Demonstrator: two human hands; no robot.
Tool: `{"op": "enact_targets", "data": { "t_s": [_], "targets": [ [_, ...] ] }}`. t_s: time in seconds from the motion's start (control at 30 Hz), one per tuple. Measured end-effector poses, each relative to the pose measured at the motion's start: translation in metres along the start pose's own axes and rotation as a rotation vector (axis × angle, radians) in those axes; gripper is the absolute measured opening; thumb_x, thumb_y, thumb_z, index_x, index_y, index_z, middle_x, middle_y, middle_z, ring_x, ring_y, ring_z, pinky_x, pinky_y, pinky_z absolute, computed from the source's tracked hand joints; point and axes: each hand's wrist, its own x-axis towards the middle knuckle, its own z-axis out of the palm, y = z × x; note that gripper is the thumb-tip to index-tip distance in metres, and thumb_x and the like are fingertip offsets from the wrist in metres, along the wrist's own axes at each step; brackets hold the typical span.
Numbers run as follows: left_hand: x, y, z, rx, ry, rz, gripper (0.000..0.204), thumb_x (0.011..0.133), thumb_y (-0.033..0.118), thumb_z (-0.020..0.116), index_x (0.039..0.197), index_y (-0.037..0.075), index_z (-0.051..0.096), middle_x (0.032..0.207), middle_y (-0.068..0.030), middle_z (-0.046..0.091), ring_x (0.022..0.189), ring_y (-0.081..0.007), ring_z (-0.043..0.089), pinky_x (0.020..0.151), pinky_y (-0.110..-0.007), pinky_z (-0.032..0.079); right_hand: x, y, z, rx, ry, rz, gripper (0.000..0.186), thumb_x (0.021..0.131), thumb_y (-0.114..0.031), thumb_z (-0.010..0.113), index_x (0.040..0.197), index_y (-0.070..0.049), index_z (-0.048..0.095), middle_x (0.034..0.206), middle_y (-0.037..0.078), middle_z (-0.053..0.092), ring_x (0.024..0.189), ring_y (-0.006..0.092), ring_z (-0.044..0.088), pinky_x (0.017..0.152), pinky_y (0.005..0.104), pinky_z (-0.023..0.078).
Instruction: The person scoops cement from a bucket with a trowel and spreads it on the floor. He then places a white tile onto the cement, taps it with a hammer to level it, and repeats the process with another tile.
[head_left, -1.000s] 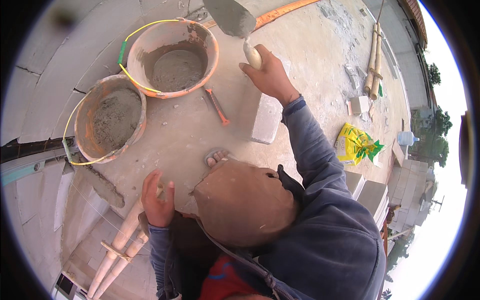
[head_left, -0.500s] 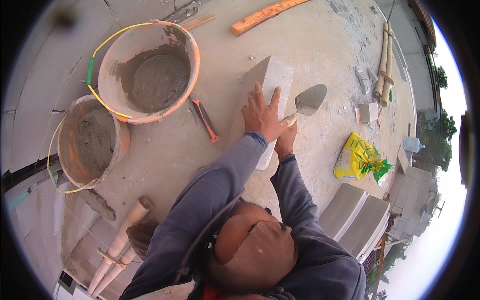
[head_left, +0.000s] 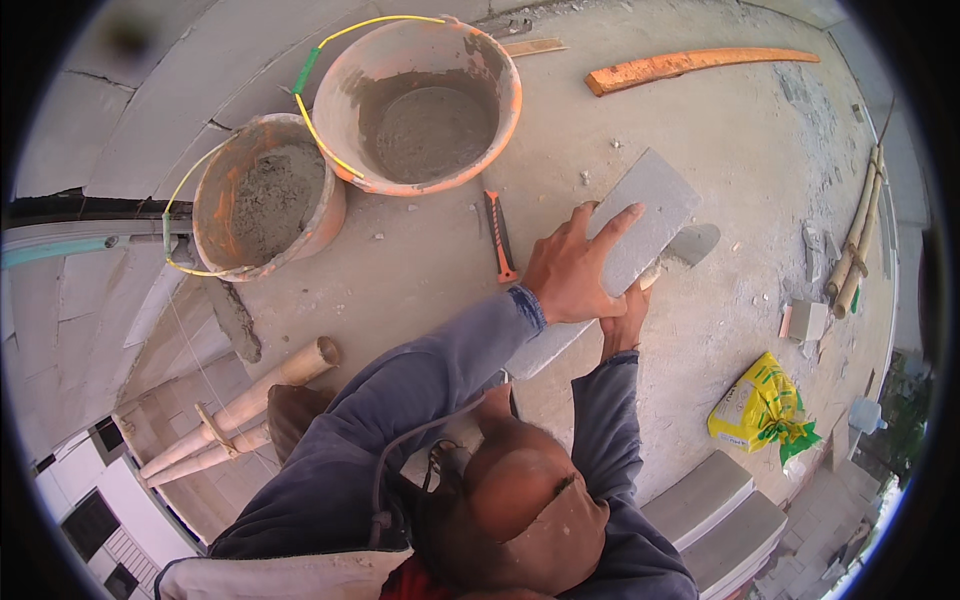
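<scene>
My left hand (head_left: 572,262) is wrapped over a long pale grey block (head_left: 650,185), gripping it with fingers on its top. My right hand (head_left: 625,315) is at the block's right side, partly hidden under my left thumb, closed on the handle of a trowel (head_left: 692,243), whose blade sticks out beyond the block. An orange and black hammer (head_left: 499,236) lies left of the block on the concrete floor (head_left: 390,280). Beyond it stand a large bucket with wet mortar (head_left: 420,130) and a smaller bucket with thicker mix (head_left: 275,205), both with wire handles.
An orange timber (head_left: 700,65) lies at the back. Bamboo poles lie at right (head_left: 855,230) and lower left (head_left: 240,405). A yellow bag (head_left: 750,410), stacked blocks (head_left: 720,520) and rubble (head_left: 810,250) are at my right. A block wall (head_left: 120,130) runs along the left.
My left hand came up from the lower left onto the block. My right hand lowered the trowel from above to beside it. The view has shifted, with the block now tilted further right.
</scene>
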Motion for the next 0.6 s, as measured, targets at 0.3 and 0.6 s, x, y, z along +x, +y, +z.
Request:
{"op": "enact_targets", "data": {
  "t_s": [0.3, 0.6],
  "targets": [
    [-0.154, -0.008, -0.079, -0.101, 0.356, 0.148, 0.124, 0.077, 0.037, 0.091, 0.178, 0.022, 0.021, 0.164, -0.0298, 0.041, 0.148, -0.0514, 0.046, 0.120, -0.063, 0.041, -0.100, -0.031, 0.071, 0.143, -0.180, 0.104, 0.048, 0.118, -0.020, 0.057, 0.161, -0.005, 0.043, 0.154, 0.012, 0.061, 0.134, 0.0276, 0.067, 0.108, 0.0448, 0.061],
    [-0.304, -0.074, -0.098, -0.232, 0.490, -0.457, 0.040, 0.091, 0.017, 0.086, 0.130, 0.011, 0.080, 0.121, -0.0094, 0.081, 0.118, -0.0319, 0.075, 0.102, -0.045, 0.057, -0.131, 0.028, 0.177, 0.051, -0.721, 0.155, 0.030, 0.113, -0.016, 0.066, 0.136, -0.006, 0.050, 0.155, 0.017, 0.061, 0.139, 0.0250, 0.062, 0.115, 0.0451, 0.051]
  ]
}}
